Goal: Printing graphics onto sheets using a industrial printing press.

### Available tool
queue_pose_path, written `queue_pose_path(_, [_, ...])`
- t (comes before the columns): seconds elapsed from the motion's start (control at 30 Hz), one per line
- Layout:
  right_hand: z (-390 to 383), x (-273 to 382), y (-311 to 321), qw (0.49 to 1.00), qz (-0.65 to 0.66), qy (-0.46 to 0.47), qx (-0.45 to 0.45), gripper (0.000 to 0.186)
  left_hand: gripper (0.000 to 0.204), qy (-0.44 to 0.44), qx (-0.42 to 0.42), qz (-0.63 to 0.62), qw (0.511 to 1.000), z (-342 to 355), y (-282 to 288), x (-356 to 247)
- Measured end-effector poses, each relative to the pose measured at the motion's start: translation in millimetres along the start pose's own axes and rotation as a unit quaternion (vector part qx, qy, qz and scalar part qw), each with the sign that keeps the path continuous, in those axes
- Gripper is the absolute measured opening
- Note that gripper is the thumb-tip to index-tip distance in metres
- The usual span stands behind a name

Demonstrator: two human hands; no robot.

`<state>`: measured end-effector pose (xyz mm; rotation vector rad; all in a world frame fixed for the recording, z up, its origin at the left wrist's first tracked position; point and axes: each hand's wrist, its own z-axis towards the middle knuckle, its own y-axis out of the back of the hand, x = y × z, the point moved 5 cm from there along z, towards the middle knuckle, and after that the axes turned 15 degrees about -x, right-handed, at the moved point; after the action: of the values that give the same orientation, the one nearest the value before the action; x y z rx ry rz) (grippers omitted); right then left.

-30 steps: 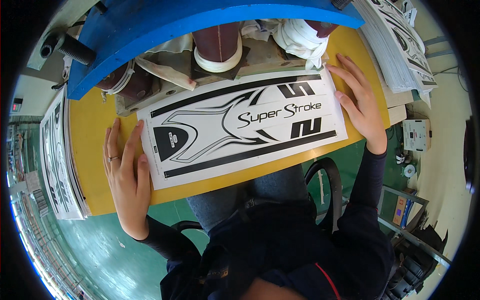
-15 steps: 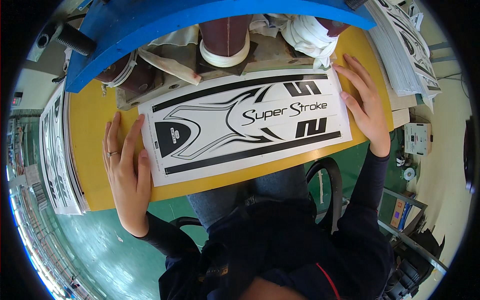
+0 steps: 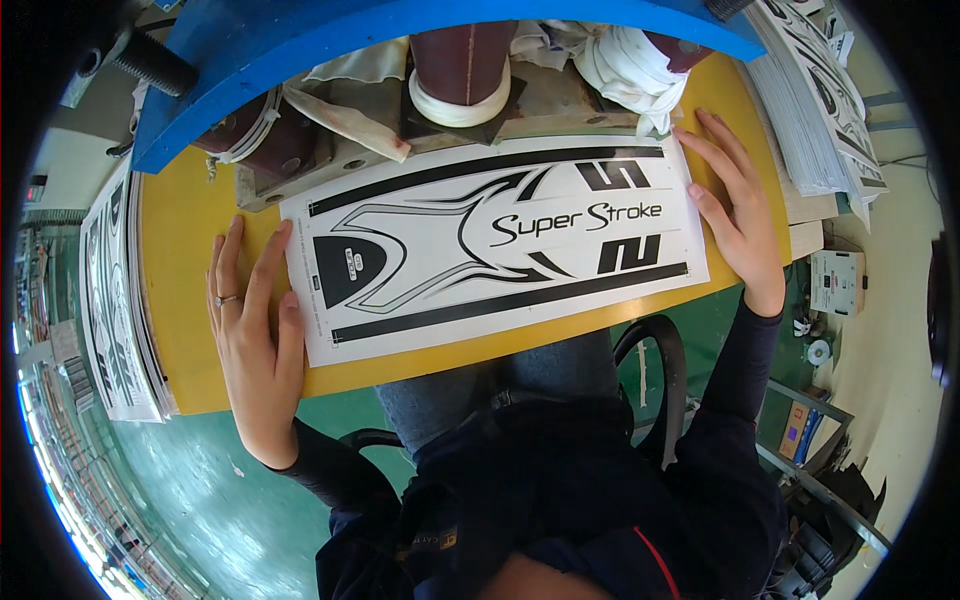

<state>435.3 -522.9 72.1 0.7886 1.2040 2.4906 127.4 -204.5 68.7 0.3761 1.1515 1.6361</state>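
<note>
A white sheet [image 3: 430, 290] printed with black stripes, swooping shapes and lettering lies flat across the yellow tabletop [image 3: 185, 330], slightly tilted. Beside its left edge rests my left hand [image 3: 258, 350], open, with a ring on one finger and the fingertips pointing away from me. The index finger and thumb lie along the sheet's edge. At the opposite end my right hand [image 3: 742, 225] is open too, fingers spread, with fingertips at the far right corner and the thumb by the right edge. Neither hand grips anything.
A blue beam [image 3: 300, 45] spans the far side above dark red cylinders [image 3: 462, 65] wrapped with white cloth [image 3: 625, 80]. A metal block [image 3: 265, 185] sits beyond the sheet. Printed sheets are stacked at left [image 3: 125, 300] and right [image 3: 815, 110]. A chair arm [image 3: 665, 370] is below.
The whole view has shifted slightly. My hands and the printed sheet keep nearly the same places relative to the tabletop.
</note>
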Motion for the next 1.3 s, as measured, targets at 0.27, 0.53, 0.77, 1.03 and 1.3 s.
queue_pose_path(0.27, [-0.6,-0.1,-0.1,1.0,0.006,-0.004,0.0,0.044,0.047,0.0,0.001,0.008,1.0,-1.0,-0.1,-0.2])
queue_pose_path(0.53, [-0.5,-1.0,-0.2,1.0,0.002,-0.007,0.001,0.044,0.047,-0.004,0.0,0.007,1.0,-0.5,-0.5,0.5])
queue_pose_path(0.77, [-1.1,-1.0,-0.1,1.0,-0.006,-0.005,0.002,0.044,0.048,-0.005,-0.001,0.004,1.0,-1.0,-1.7,0.7])
queue_pose_path(1.03, [-0.4,0.3,0.0,1.0,0.009,-0.008,0.005,0.044,0.048,-0.008,-0.003,0.003,1.0,-0.1,-1.8,0.2])
queue_pose_path(1.3, [0.0,2.2,-1.0,1.0,0.003,-0.014,0.009,0.045,0.049,-0.011,-0.004,0.001,1.0,0.3,0.3,-0.5])
